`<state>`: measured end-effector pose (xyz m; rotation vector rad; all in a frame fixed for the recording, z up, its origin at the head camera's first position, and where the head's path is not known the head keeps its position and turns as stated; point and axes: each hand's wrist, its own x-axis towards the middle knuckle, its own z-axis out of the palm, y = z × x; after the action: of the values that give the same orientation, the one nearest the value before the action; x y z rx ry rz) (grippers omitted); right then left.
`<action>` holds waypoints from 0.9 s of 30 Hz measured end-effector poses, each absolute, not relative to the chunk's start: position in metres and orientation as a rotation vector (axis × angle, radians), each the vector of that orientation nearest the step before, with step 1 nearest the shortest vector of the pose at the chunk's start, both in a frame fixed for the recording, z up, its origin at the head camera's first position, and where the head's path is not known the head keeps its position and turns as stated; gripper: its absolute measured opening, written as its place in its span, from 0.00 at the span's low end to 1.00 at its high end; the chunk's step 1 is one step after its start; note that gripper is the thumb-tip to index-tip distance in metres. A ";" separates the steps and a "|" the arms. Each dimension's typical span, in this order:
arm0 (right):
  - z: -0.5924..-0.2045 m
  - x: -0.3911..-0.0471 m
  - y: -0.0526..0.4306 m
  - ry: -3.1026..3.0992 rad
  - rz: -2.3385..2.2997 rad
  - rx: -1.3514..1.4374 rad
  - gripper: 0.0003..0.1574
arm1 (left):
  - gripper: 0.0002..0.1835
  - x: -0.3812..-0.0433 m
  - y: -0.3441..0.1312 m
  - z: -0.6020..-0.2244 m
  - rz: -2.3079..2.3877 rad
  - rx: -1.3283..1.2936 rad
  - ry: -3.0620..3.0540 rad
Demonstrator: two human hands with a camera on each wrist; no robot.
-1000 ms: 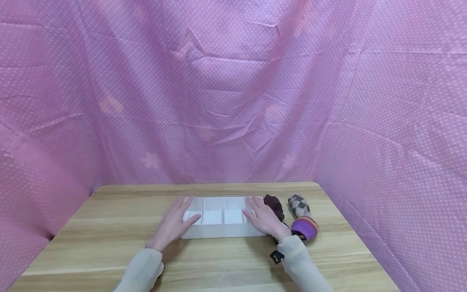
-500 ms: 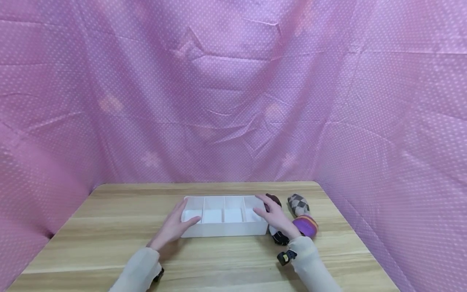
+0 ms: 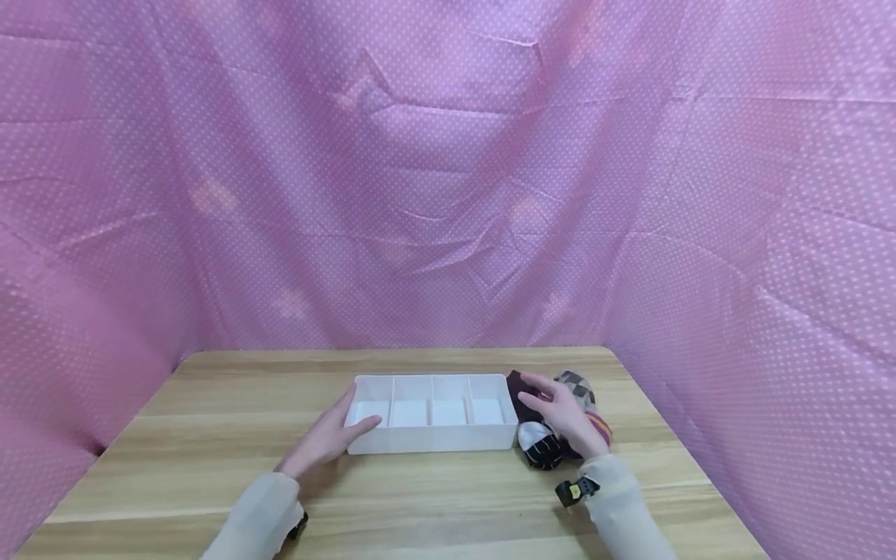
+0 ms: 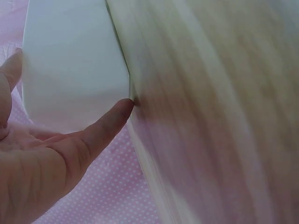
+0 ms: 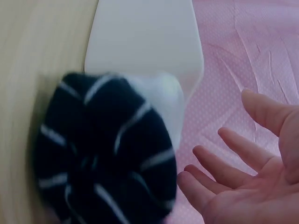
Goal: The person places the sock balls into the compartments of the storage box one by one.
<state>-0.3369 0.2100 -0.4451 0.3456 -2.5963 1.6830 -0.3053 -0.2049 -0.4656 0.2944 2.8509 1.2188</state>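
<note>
A white box with several compartments stands on the table. My left hand rests at its left end, thumb over the front rim; in the left wrist view a straight finger touches the box's lower edge. To the right of the box, my right hand hovers over rolled socks, its fingers spread and holding nothing. Near it lie a dark brown sock roll, a black-and-white striped one, a grey checked one and a purple one with an orange stripe, partly hidden by the hand.
The wooden table ends at a far edge against a pink dotted curtain, which also hangs at both sides. A black strap device sits at the right wrist.
My right hand has left the box's right end and moved right, over the socks. The striped sock roll has come into fuller view. My left hand has stayed at the left end.
</note>
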 end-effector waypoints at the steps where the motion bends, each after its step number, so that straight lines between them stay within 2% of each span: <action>1: -0.445 -0.336 0.213 -2.600 1.670 0.336 0.34 | 0.53 -0.305 -0.206 -0.465 1.210 0.282 2.845; 7: -0.447 -0.333 0.232 -2.642 1.578 0.261 0.35 | 0.56 -0.301 -0.209 -0.463 1.188 0.235 2.825; 20: -0.436 -0.311 0.284 -2.753 1.267 0.022 0.37 | 0.55 -0.300 -0.203 -0.459 1.232 0.222 2.788; 27: -0.447 -0.301 0.301 -2.844 1.297 0.019 0.39 | 0.54 -0.300 -0.201 -0.460 1.228 0.233 2.788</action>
<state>-0.3008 0.3010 -0.4474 0.0193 -2.8442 1.2975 -0.3000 -0.2014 -0.4603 0.2329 2.7881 1.2280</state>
